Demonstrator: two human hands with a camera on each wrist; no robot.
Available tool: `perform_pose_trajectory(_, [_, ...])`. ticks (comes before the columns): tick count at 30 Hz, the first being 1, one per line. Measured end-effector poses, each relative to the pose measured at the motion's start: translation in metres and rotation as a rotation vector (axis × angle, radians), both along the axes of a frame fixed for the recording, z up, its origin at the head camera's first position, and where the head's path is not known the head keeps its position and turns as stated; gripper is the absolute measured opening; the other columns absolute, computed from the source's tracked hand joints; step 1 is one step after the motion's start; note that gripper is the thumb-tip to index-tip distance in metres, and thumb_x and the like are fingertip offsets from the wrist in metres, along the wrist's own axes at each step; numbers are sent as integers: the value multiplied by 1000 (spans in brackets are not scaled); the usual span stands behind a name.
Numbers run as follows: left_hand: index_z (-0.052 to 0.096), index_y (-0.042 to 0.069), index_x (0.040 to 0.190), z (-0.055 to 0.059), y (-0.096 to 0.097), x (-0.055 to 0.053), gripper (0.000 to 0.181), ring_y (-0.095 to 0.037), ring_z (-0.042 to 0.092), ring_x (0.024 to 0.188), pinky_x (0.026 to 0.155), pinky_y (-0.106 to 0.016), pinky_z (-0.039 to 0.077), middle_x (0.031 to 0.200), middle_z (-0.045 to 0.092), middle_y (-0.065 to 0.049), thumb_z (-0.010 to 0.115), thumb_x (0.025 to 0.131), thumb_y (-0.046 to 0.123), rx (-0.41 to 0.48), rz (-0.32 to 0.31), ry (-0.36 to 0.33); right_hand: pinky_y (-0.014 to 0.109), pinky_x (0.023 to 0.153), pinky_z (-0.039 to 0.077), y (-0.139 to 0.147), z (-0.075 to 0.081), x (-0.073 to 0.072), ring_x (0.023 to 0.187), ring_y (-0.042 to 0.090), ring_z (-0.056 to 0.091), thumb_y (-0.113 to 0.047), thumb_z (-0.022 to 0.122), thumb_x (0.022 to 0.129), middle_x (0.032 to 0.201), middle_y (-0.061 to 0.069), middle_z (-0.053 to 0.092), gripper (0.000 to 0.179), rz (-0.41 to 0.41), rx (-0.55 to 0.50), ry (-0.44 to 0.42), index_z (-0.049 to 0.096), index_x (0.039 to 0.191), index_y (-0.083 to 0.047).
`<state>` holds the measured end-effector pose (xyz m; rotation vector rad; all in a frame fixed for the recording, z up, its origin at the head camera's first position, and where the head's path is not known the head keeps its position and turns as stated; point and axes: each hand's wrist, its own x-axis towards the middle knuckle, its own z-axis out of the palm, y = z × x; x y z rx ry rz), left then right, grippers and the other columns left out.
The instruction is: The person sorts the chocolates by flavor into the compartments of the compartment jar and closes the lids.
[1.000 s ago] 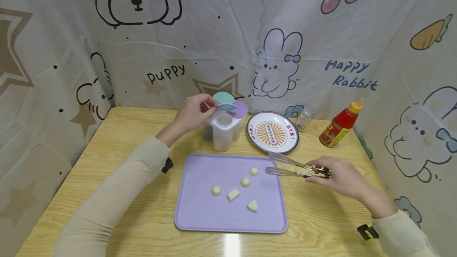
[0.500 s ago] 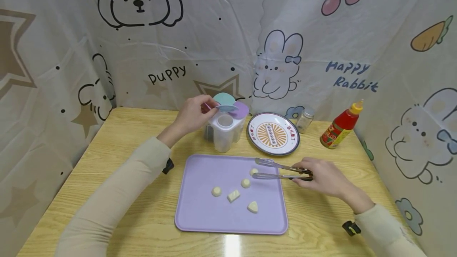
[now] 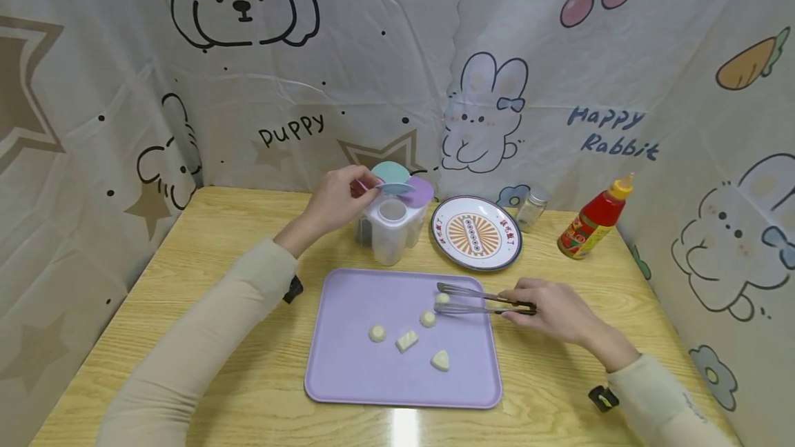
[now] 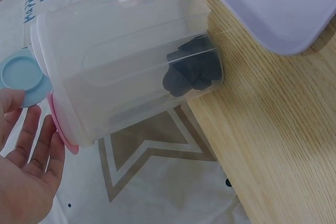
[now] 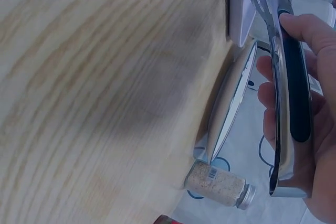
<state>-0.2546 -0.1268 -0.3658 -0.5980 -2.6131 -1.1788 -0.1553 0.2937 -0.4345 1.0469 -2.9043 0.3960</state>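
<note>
My left hand [image 3: 340, 195] pinches the raised light-blue lid [image 4: 22, 74] of a clear storage container with compartments [image 3: 388, 240], whose one round opening shows uncovered. Its fingers lie near the pink lid [image 4: 60, 124], and dark pieces [image 4: 197, 66] show at the container's bottom. In my right hand [image 3: 553, 309] are metal tongs [image 5: 286, 61] with dark grips, thumb on one arm and fingers on the other. The tong tips stand apart on either side of a small cream-coloured piece [image 3: 443, 299] on the lilac tray [image 3: 354, 378].
Several more cream pieces, among them a ridged block [image 3: 406, 341] and a rounded triangle [image 3: 440, 361], lie on the tray. Behind it are a patterned plate [image 3: 475, 233], a glass shaker jar [image 3: 531, 209] and a red sauce bottle [image 3: 593, 219]. A printed cloth [image 3: 373, 67] hangs behind the table.
My right hand has moved left with the tongs, from the tray's right edge to the cream piece nearest the plate. The left hand keeps holding the lid in the same place.
</note>
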Motion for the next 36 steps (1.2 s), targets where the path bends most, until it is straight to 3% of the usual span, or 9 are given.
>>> perform_pose_trajectory(24, [73,5,109,2,0,1,11,-26,70,91,84,-39,61,105,76,-13,70,101,13,-3,7,-10,14,55,38,-1,-3,2,66,-8,44,-24,84,89,84,-14,67,19,42,-54,83,84,107,-16])
perform_pose_trajectory(36, [73,5,110,1,1,1,12,-26,71,92,84,-39,61,106,76,-14,70,101,13,-10,11,-10,14,54,36,2,-5,4,66,-9,42,-25,84,90,83,-15,67,20,38,-44,58,84,107,-15])
